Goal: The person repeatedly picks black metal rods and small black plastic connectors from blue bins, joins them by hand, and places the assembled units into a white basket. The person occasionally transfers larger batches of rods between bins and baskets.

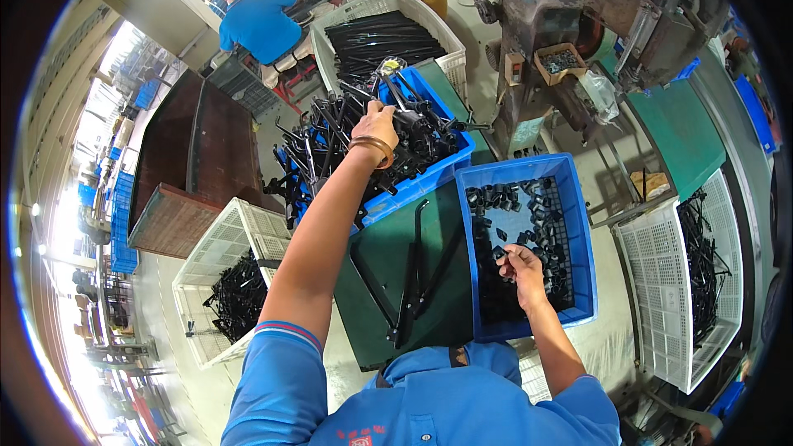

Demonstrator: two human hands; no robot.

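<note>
My left hand [376, 125], with a brown bangle on the wrist, reaches into a heap of black metal frame parts [326, 128] in a blue crate [413, 196]. Its fingers bend down among the rods; what they grip, if anything, is hidden. Over a second blue crate [585, 239], my right hand [526, 274] pinches a small black plastic cap [499, 253] between thumb and fingertips. Many similar black caps [545, 215] lie loose in that crate. Between the crates and my body, a jointed black metal frame [406, 289] rests on the green tabletop [372, 334].
White crates of black parts stand at left [198, 314], right [661, 314] and the far side [450, 66]. A worn machine [529, 8] rises at far right, holding a small box of parts [559, 62]. A person in blue [263, 26] sits at far left, near a dark wooden cabinet [194, 149].
</note>
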